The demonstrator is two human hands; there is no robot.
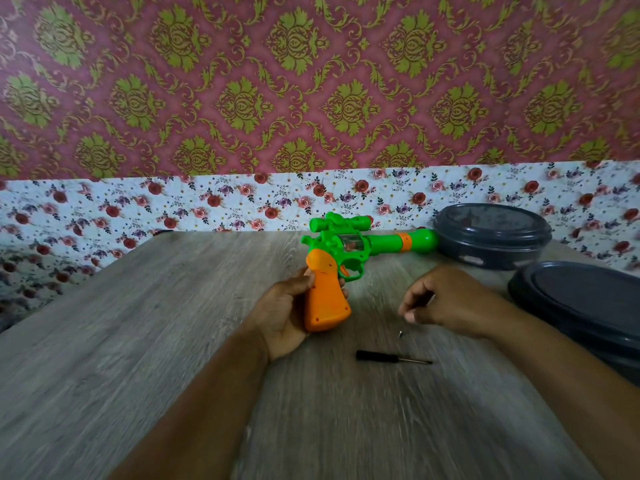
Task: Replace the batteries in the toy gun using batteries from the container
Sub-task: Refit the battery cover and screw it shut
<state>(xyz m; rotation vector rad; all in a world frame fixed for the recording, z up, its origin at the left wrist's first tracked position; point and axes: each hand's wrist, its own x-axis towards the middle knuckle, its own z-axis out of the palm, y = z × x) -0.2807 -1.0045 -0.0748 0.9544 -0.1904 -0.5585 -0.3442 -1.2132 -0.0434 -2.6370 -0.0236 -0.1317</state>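
On table [138, 341]: one toy gun [349, 244] | one screwdriver [391, 357] | two containers [491, 233]

Toy gun [349, 245]: smooth moulded plastic, slight sheen, green body, orange grip between the left fingers [341, 282], clear glossy window on the cylinder. Surface [138, 341]: matt grey wood-grain laminate. Screwdriver [393, 358] below the right fingers [410, 313]: matt black plastic handle, thin metal shaft. Small shiny metal screw [401, 333] just under them. Container [491, 235] and lid [585, 299] beyond: dark grey glossy plastic. Wall: patterned paper.
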